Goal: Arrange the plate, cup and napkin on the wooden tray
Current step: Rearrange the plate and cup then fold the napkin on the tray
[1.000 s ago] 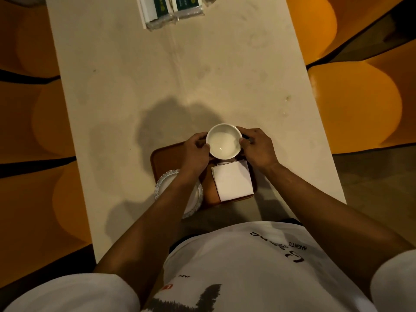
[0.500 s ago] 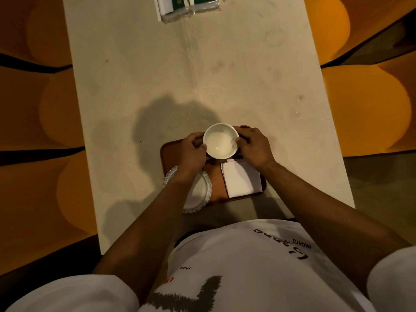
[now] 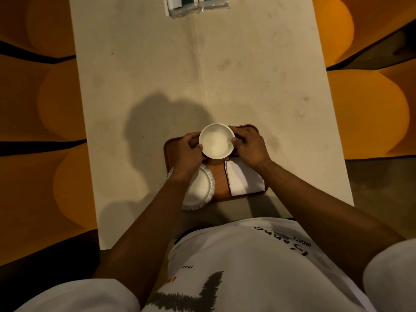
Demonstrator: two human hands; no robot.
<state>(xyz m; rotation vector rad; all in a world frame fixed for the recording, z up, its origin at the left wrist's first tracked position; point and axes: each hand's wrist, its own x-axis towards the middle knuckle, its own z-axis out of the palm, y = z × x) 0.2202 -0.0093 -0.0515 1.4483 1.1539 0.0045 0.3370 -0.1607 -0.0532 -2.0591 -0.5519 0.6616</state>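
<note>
Setting the cup point(image 3: 216, 141) down well means keeping it level between both hands and lowering it straight onto bare wood at the 12 o'clock end of the tray point(image 3: 219, 192), clear of the two things already lying there — my judgement, since whether its base already touches the wood cannot be told from above. It should land without nudging the napkin point(image 3: 244, 179), whose far corner sits just beside the cup's near edge, and the fingers ought to slide away sideways rather than lift, so the cup does not tip.

At the cup's 9 o'clock the left hand point(image 3: 188, 152) curls round the wall, fingers bent and closed against the rim; at 3 o'clock the right hand point(image 3: 248, 148) does the same, thumb pressed to the rim. Both are half closed, gripping the cup between them — neither is let go.

At 7 o'clock on the tray lies the plate point(image 3: 200, 190), white with a crimped edge, partly under the left wrist and overhanging the tray's near edge. At 5 o'clock lies the folded white napkin, flat on the wood. The tray itself rests on the pale table point(image 3: 202, 64), close to the person's body.
</note>
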